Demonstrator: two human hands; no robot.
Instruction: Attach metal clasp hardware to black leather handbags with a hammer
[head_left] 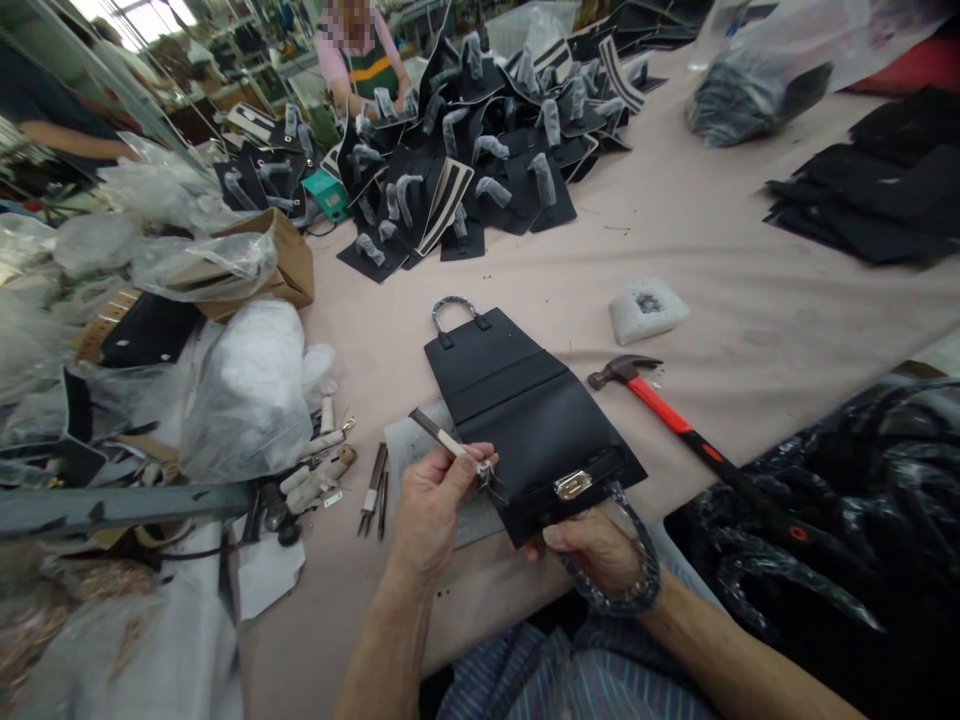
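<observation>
Bag panel in one hand, slim tool in the other

Here's the black bag panel (536, 415), running from mid-frame down to lower centre, far end apparently resting on the table (720, 290). The right hand (600, 550) grips its near edge, thumb on top, the plastic-wrapped handle (651, 565) looped around hand and wrist — likely just because the hold sits so close to where that handle attaches. That grip seems meant to steady the end with the metal clasp (574, 485).

And the left hand! (429, 505) It pinches a slim tool (450, 443) by its pale middle, probably for fine control, one end by the panel's left edge; whether they touch, I can't tell.

Right of centre, a red-and-black hammer (671, 415) lies beside the panel, head near a whitish block (646, 310) — handy for reaching, I'd judge. Lower left of centre, more slim tools (373, 490) lie together, conveniently near the left hand.
</observation>
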